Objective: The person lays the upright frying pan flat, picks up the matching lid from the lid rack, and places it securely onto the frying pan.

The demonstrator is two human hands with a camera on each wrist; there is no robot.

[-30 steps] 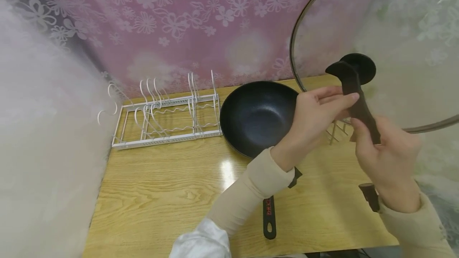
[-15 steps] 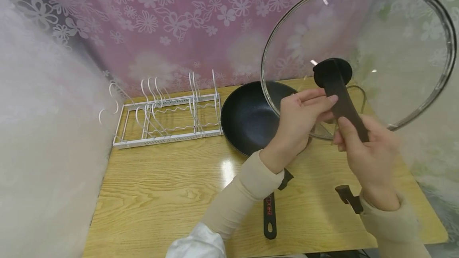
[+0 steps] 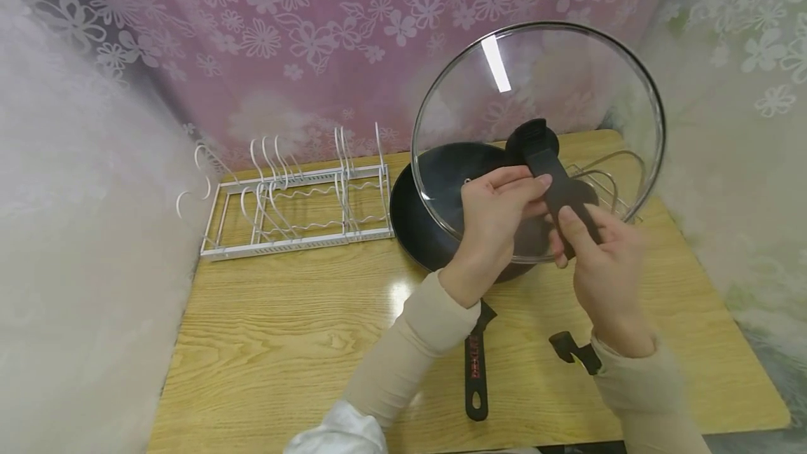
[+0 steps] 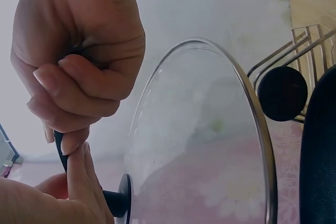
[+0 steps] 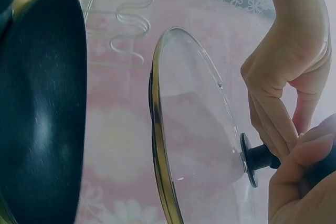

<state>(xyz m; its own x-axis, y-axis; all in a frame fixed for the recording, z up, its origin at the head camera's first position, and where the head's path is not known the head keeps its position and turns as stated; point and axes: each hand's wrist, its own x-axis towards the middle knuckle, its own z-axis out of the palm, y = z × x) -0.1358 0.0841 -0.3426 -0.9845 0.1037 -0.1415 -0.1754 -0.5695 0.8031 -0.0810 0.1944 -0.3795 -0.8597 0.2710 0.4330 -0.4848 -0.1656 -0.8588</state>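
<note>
Both hands hold a clear glass lid (image 3: 469, 97) with a metal rim, tilted above the wok. My left hand (image 3: 492, 219) pinches the middle of its long black handle (image 3: 547, 170) between thumb and fingers. Lower down, my right hand (image 3: 608, 268) has its fingers curled round the handle's end. In the right wrist view the lid (image 5: 197, 114) stands apart from the black wok (image 5: 42, 114). The wok (image 3: 419, 226) lies on the table, partly seen through the glass, its black handle (image 3: 476, 380) with red lettering pointing to the front edge.
A white wire rack (image 3: 302, 244) with upright hooks stands left of the wok. At the back right is a metal wire rack (image 3: 614, 181), with a round black knob (image 4: 283, 94) beside it in the left wrist view. Curtains hang behind the wooden table (image 3: 284, 335).
Both hands have carried the lid left and lower, from the right side to above the wok. The grip on its handle looks the same. The wok and white rack stay put.
</note>
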